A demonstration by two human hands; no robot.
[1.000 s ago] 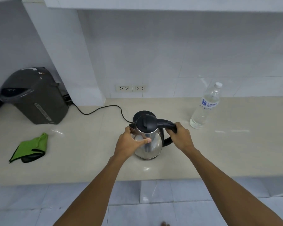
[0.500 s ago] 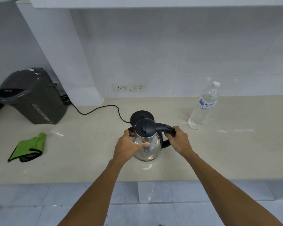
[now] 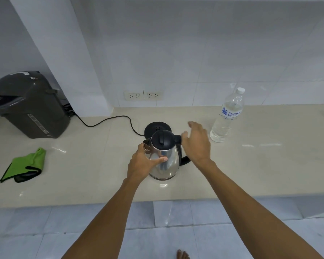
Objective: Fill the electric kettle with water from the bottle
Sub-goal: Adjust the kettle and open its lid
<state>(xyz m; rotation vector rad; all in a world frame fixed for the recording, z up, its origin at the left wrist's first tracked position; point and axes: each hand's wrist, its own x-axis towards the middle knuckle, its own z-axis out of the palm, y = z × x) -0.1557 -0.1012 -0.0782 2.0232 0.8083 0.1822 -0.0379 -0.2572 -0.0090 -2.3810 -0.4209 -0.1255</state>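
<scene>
I am looking down at two bare forearms running up from the bottom edge, long and slender, with no sleeves showing anywhere along them. The bare left hand (image 3: 143, 164) is wearing no glove, ring or watch that I can make out, and the bare right hand (image 3: 197, 142) is showing the same plain, uncovered back and wrist, its outline slightly blurred. At the very bottom edge I am seeing the tips of bare toes (image 3: 182, 254), with no shoe or sock on them
</scene>
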